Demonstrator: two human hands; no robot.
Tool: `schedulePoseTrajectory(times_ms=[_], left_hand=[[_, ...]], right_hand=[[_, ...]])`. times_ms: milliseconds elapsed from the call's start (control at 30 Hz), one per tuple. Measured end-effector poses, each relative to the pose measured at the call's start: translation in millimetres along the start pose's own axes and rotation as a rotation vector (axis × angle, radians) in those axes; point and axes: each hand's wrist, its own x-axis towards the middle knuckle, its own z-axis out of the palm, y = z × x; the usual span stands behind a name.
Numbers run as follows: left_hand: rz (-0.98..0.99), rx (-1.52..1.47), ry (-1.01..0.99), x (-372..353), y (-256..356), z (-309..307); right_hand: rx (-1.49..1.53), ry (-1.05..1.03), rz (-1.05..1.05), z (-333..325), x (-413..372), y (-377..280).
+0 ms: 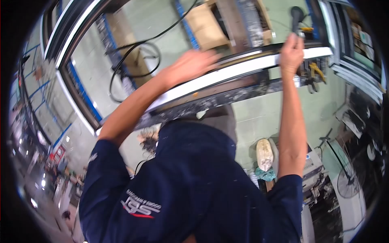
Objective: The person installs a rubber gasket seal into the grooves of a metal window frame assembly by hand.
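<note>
evidently the work is on a big window frame, whose white rail runs from eight o'clock up to two o'clock across the person's reach. the left hand is blurred, but it looks released and flat, palm down on the rail near twelve o'clock, grasping nothing. the right hand, up at about one o'clock, is clenched around a black-handled tool held at the rail's far end. what kind of tool it is, i cannot tell from here.

a black cable loops on the pale green floor inside the frame, at ten to eleven o'clock. a cardboard box sits at twelve, and some yellow-handled pliers lie just beside the frame, under the right wrist. a standing fan is well apart at four o'clock.

to my eye, doing this well means leaning real weight through the flat palm so the rail cannot shift, and keeping that palm well apart from the tool. the right wrist should stay straight behind the handle, with the cable loop kept away from the working end.
</note>
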Motion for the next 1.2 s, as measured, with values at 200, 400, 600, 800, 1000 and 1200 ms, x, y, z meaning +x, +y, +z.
schedulePoseTrajectory(times_ms=[200,400,600,800,1000,1200], left_hand=[[-0.361,-0.432,-0.217,-160,-35,-22],[-0.358,-0.433,-0.271,-131,-37,-18],[-0.266,-0.313,-0.218,-111,-35,-13],[-0.174,-0.205,-0.232,-70,-34,-1],[-0.156,-0.229,-0.230,-18,-24,6],[-0.157,-0.209,-0.270,22,-10,3]], right_hand=[[0.033,0.004,-0.013,-4,-1,-8],[0.030,0.017,-0.035,-3,-3,-10],[-0.009,0.023,-0.016,1,-4,-7],[0.072,-0.005,-0.002,-3,-4,-11],[0.103,-0.008,0.004,-3,-5,-17],[0.073,-0.032,0.018,-2,-3,-8]])
